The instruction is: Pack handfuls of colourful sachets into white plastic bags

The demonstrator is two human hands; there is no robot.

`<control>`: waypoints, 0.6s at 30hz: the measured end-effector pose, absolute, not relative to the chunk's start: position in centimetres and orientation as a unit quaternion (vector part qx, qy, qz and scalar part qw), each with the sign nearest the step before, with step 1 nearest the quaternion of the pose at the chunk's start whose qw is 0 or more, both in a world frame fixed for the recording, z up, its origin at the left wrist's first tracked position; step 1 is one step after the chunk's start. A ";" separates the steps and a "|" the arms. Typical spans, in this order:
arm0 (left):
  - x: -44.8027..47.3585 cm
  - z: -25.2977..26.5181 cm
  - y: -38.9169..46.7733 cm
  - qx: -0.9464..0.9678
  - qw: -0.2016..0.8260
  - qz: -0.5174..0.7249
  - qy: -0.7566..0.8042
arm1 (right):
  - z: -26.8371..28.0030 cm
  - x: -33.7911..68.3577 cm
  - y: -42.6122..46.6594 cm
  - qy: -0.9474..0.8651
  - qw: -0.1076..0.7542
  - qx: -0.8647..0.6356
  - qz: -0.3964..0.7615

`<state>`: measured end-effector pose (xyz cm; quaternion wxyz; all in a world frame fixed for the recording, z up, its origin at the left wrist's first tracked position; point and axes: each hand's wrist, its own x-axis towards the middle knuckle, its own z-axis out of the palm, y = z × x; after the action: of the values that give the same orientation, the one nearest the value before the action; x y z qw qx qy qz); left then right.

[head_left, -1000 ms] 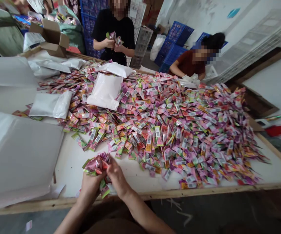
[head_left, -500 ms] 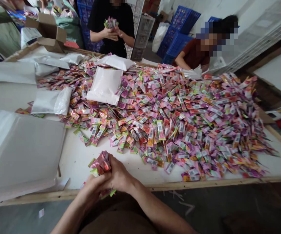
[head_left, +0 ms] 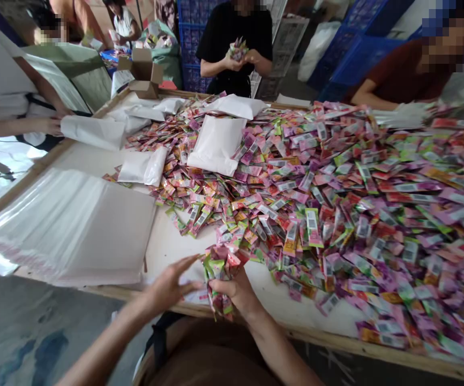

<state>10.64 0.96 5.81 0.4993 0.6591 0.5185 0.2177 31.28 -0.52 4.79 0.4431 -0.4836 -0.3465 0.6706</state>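
My right hand [head_left: 238,292] is wrapped round a bunch of small colourful sachets [head_left: 221,268], its thumb across the front of them. The bunch stands roughly upright above the table's near edge. On its left side, my left hand [head_left: 173,281] has thumb and fingers spread apart, the fingertips close to the sachets; whether they touch I cannot tell. Beyond my hands spreads a large heap of loose sachets [head_left: 296,187] in pink, purple, green and orange, many showing barcodes.
A stack of clear plastic bags [head_left: 107,225] lies left on the wooden-edged table [head_left: 176,241]. White filled pouches [head_left: 218,142] rest on and beside the heap. An open carton [head_left: 146,72] stands at the back. Across the table, a person in black [head_left: 236,48] holds sachets; others work left and right.
My left hand has come away from the bunch and spread its fingers, while my right hand keeps hold. The view has swung left, bringing in a person handling a white bag.
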 end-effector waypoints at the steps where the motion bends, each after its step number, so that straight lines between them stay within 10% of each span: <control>1: 7.8 5.8 1.6 0.733 0.369 0.138 0.555 | 4.9 31.6 -0.7 -0.323 0.450 -0.488 0.674; 7: -6.6 4.5 3.0 0.814 0.009 -0.091 0.574 | 4.5 33.8 -3.0 -0.214 0.431 -0.526 0.702; 18: -11.1 0.3 5.3 0.863 -0.028 -0.079 0.499 | 4.3 41.7 -4.7 -0.134 0.471 -0.592 0.640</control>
<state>-11.07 5.34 0.34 -0.0278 0.8627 0.4987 -0.0791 41.72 -4.69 4.28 0.4713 -0.5923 -0.1342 0.6396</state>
